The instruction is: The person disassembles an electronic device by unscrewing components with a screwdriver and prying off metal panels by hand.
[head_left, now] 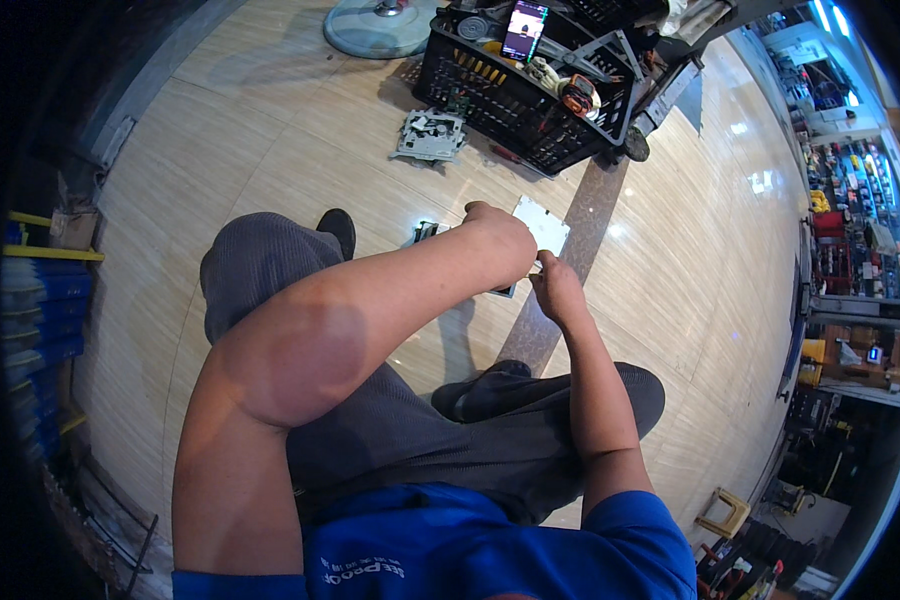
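A flat, pale silvery metal panel (543, 226) with small notches is raised just beyond my hands. The fingers of my right hand (558, 290) are closed at its lower edge. My left hand (500, 238) bends down beside the panel, over a device with dark parts. One dark end of that device (430, 231) sticks out left of my wrist. My left forearm hides most of the device, and the left fingers are mostly hidden too.
Farther ahead on the tiled floor lies a metal chassis part (430, 137). Beyond it stands a black crate (510, 105) of tools, with a lit phone (525, 32) and an orange meter (578, 94). A round base (375, 28) is at the far left. Blue bins (60, 310) line the left side.
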